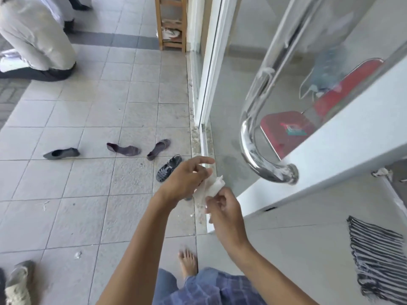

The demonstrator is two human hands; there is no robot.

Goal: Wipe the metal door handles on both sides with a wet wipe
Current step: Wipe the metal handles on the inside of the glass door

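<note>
A long curved chrome door handle (253, 137) runs up the glass door (343, 137) on the right, its lower end fixed to the white frame. Below and left of that lower end, both my hands hold a crumpled white wet wipe (212, 186). My left hand (187, 179) pinches its upper left part with the forefinger stretched out. My right hand (224, 208) grips its lower edge. Neither hand touches the handle. The handle on the door's other side shows only dimly through the glass.
Several loose shoes and a black sandal (168, 168) lie on the tiled floor to the left. A striped mat (378, 260) lies at the right. A wooden shelf (171, 23) stands by the door frame. A person's legs (37, 38) are at top left. My bare foot (188, 263) stands by the threshold.
</note>
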